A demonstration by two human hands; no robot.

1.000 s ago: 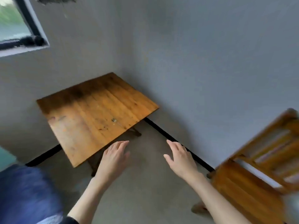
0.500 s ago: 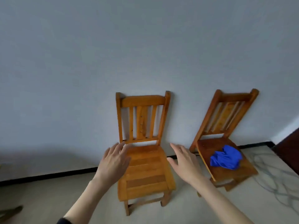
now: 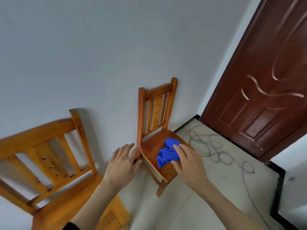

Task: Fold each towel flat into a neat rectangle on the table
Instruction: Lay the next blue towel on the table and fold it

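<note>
Chairs stand along the wall: the near chair [image 3: 54, 163] at left, my left hand [image 3: 123, 165] beside it, fingers straight, holding nothing. Right of it, the blue towel [image 3: 167, 154] lies crumpled on the far chair [image 3: 156, 143]. My right hand [image 3: 189, 163] hovers spread over it; I should gather the whole bunch.

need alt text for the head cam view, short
A person's open right hand and left hand reach toward a crumpled blue towel lying on a wooden chair by the wall, with a second chair at left and a brown door at right.
</note>
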